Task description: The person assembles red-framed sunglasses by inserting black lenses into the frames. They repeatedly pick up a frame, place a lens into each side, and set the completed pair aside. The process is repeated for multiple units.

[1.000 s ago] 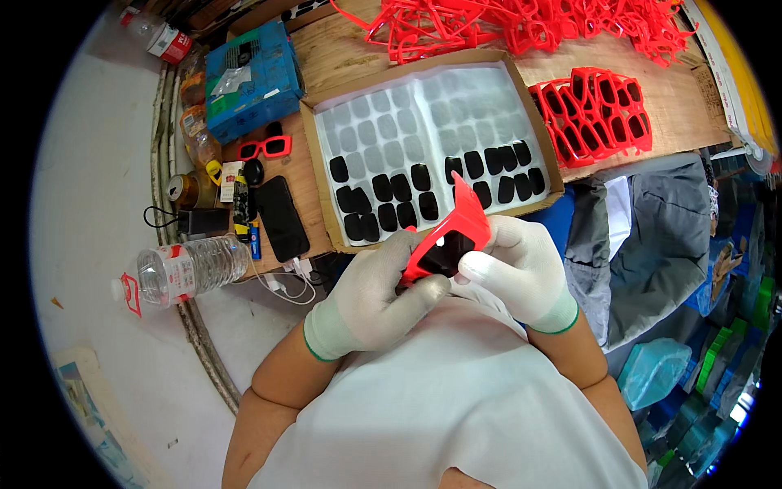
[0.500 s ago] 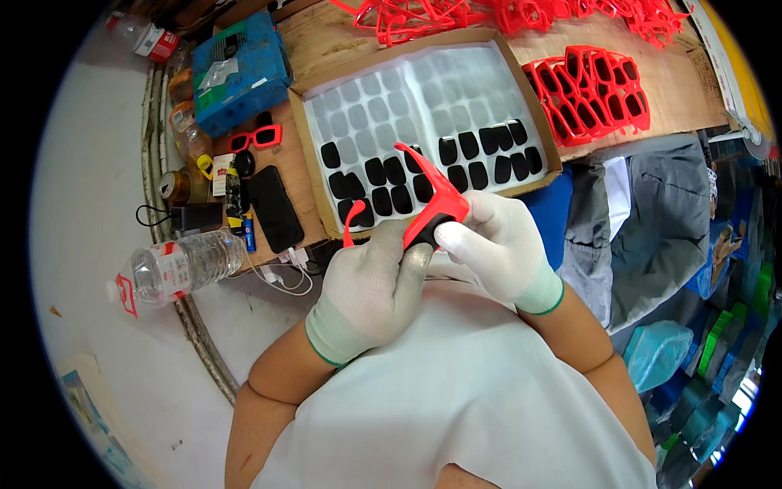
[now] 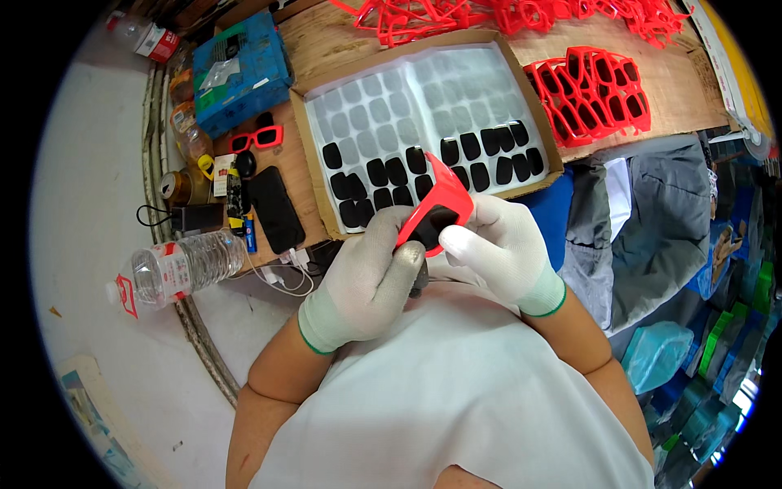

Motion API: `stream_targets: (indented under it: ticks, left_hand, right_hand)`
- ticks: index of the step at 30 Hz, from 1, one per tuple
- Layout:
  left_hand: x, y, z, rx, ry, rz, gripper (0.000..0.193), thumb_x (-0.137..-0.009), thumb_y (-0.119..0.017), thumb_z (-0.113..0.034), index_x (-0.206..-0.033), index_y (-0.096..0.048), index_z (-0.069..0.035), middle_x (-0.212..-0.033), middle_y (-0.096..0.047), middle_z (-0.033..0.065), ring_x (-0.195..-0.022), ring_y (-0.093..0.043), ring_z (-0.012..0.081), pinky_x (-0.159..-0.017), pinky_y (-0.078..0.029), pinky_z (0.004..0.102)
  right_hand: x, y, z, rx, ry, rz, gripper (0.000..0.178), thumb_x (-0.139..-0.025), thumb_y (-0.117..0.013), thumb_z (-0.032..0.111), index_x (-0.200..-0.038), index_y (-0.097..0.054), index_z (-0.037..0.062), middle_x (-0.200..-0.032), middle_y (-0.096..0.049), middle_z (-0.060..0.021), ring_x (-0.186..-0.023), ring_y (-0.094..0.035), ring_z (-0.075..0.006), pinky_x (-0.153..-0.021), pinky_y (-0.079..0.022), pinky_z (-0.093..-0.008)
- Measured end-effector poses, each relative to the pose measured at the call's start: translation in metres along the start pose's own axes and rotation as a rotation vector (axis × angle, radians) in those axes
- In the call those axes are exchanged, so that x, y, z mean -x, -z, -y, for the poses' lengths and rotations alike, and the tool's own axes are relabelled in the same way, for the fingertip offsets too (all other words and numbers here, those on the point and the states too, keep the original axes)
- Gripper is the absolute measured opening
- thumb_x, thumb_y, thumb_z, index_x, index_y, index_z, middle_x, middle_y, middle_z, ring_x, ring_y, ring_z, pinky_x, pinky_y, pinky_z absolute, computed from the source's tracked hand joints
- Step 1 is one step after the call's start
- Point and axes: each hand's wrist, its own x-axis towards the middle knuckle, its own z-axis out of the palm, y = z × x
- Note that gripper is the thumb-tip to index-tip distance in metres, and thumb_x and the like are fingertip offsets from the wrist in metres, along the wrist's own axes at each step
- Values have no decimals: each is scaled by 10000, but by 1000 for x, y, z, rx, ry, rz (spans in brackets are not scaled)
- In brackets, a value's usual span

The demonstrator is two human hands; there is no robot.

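Note:
Both my hands, in pale knitted gloves, hold one pair of red sunglasses (image 3: 446,198) just past the near edge of a shallow cardboard box. My left hand (image 3: 364,279) grips the left end of the frame, its thumb low on the rim. At the other end, my right hand (image 3: 498,248) pinches the frame with its thumb against a dark lens (image 3: 434,224). One red temple arm points up and away over the box. The far lens opening is hidden by my left fingers. In the box (image 3: 307,130), several loose black lenses (image 3: 450,151) lie in rows on white sheeting.
Stacked red sunglasses (image 3: 590,94) sit right of the box, with a heap of red frames (image 3: 521,15) behind. A phone (image 3: 276,209), a large water bottle (image 3: 183,266), another pair of red glasses (image 3: 257,138) and a blue box (image 3: 242,73) are at left.
The sunglasses have turned in my hands, so the dark lens shows more fully. The left temple arm has gone from sight, and my left hand has shifted slightly left.

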Motion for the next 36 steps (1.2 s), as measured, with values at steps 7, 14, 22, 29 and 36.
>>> stream_targets:
  ticks: [7,14,22,29,36]
  left_hand:
    - [-2,-12,15,-332,-211,-161,312,-986,-450,-84,-1236,-512,93,-706,-635,123,-579,-642,217,-585,-514,332]
    - [1,-17,4,-401,-246,-194,283,-961,-497,-85,-1200,-527,65,-737,-621,206,-600,-651,357,-547,-517,418]
    - [-3,-8,16,-109,-176,-167,414,-938,-547,-120,-1275,-476,109,-979,-659,234,-799,-695,339,-741,-559,396]
    - [-12,-12,12,-143,-308,-257,529,-899,-611,-168,-1347,-480,81,-1123,-653,233,-1004,-691,346,-898,-540,386]
    - [-24,-4,33,148,-82,-487,260,-943,-553,-75,-1174,-571,43,-983,-697,145,-837,-702,211,-764,-554,312]
  right_hand:
    - [-4,-13,5,345,84,-42,174,-937,-595,107,-1011,-690,-19,-787,-700,-96,-700,-671,-107,-661,-536,-276]
    - [-1,-11,4,330,119,-25,173,-932,-584,101,-1009,-700,-2,-794,-697,-93,-698,-671,-114,-671,-540,-276]
    - [-2,-10,-14,39,91,-136,115,-898,-652,88,-969,-688,4,-736,-628,-56,-686,-626,-108,-661,-502,-269]
    - [-21,-13,-12,823,883,-140,310,-673,-684,26,-982,-669,32,-817,-620,-101,-727,-608,-325,-620,-491,-414]
    - [-12,-24,-1,856,784,-58,450,-700,-757,19,-1129,-628,-26,-1014,-643,-155,-896,-627,-351,-778,-516,-437]
